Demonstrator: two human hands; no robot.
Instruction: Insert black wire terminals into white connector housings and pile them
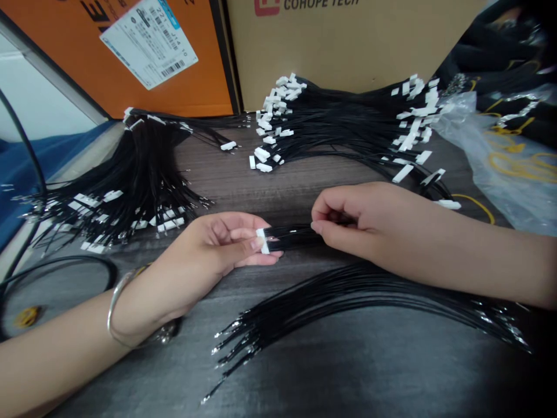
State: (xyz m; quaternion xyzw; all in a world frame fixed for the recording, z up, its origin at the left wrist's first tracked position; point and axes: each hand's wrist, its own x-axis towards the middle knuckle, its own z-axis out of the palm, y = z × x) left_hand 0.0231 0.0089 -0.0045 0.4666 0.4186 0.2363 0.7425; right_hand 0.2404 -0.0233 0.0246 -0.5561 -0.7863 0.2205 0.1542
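Between thumb and fingers, my left hand (230, 241) pinches a white connector housing (263, 241). Black wires (291, 235) run from the housing toward my right hand (348, 215). A bright metal terminal shows on one wire near the housing. My right hand is closed in a pinch on a black wire, whose end is hidden by the fingers. Below both hands lies a loose bundle of black wires (331, 290) with bare metal terminals at its ends.
At the back, wires with white connectors on both ends form a pile (339, 119). Another wire heap (139, 168) lies left. An orange box (183, 87) and a brown carton (339, 52) stand behind. A plastic bag (491, 157) with yellow ties lies right; a black cable (100, 261) curls left.
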